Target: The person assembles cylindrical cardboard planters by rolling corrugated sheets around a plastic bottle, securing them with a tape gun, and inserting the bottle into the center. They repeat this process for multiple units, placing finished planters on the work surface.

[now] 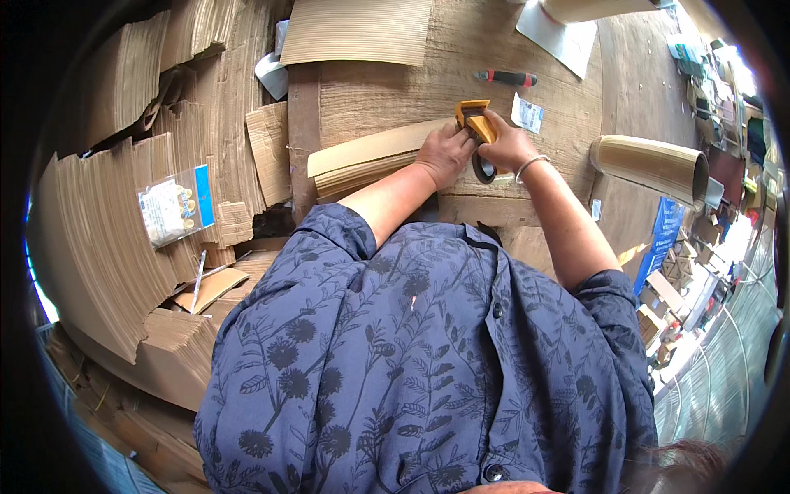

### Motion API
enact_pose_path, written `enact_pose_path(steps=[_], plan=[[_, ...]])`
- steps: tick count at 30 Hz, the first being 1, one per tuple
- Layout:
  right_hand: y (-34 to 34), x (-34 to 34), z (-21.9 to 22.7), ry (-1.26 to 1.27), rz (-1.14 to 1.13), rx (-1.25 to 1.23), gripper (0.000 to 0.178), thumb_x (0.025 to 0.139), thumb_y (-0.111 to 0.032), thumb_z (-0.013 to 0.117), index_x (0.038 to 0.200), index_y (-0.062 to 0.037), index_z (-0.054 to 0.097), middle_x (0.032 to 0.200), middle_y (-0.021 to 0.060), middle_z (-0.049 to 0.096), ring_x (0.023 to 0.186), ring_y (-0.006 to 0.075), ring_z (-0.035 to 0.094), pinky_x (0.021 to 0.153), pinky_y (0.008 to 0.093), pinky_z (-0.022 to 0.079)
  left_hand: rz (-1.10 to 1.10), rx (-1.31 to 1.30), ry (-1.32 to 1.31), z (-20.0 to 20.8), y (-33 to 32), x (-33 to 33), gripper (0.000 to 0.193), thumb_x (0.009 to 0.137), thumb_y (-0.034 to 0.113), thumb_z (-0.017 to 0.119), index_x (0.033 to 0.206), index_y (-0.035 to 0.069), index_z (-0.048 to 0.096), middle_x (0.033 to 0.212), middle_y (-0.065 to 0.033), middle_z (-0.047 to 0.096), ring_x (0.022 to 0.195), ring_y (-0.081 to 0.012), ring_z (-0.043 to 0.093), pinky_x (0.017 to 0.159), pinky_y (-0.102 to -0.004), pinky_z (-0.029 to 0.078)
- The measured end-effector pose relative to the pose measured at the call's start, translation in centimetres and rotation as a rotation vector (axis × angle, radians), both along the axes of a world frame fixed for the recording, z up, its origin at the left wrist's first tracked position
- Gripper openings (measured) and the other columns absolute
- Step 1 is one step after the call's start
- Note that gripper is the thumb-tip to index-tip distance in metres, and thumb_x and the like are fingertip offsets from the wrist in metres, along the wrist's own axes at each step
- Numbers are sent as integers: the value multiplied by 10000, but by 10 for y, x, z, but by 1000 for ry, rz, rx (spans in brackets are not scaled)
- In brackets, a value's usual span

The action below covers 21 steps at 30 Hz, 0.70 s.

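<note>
My right hand (508, 150) is wrapped around a yellow tape dispenser (475, 114), tilted over the wooden table. A dark-rimmed tape roll (484, 170) shows at its near side. Close beside the dispenser, my left hand (447, 155) has its fingers bent and drawn together over the right end of a curled corrugated cardboard sheet (362, 159). The fingertips of that hand meet the dispenser, and what lies beneath them is hidden. Just beyond the right hand is a small printed packet (527, 114).
A red-and-black handled cutter (506, 78) lies farther back. Flat corrugated sheets (358, 31) rest at the far edge, and a cardboard tube (650, 166) lies to the right. Tall cardboard stacks (95, 239) fill the left, with a clear bag (175, 206) on them.
</note>
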State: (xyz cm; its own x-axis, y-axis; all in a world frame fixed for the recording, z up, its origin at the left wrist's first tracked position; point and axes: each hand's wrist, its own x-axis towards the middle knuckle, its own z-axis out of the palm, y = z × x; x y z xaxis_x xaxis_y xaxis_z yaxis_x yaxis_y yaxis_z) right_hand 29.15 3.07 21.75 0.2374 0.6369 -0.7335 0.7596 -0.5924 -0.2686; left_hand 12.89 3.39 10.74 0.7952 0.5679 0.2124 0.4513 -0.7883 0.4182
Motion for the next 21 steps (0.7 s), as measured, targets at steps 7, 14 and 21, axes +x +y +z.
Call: enact_pose_path(steps=[7, 14, 21], plan=[[10, 8, -9, 68, -154, 62, 776, 734, -277, 632, 1472, -153, 431, 1122, 224, 687, 986, 335, 688, 852, 380, 535, -40, 9, -78, -8, 2, -3, 486, 676, 287, 748, 1136, 175, 634, 1099, 41, 660, 1037, -218, 556, 856, -362, 484], [-102, -1, 11, 88, -202, 444, 767, 741, -161, 625, 1482, -143, 431, 1338, 235, 580, 1234, 294, 590, 1026, 379, 453, 37, -242, 148, 6, 8, -2, 748, 639, 349, 839, 1300, 173, 537, 1114, 15, 661, 1039, -251, 551, 897, -394, 481], [-151, -19, -21, -110, -156, 344, 729, 785, -286, 669, 1467, -328, 413, 1026, 187, 618, 937, 382, 663, 812, 474, 550, 49, -269, 239, 14, 12, 2, 742, 687, 335, 833, 1327, 132, 519, 1232, -43, 635, 1135, -280, 538, 957, -407, 477]])
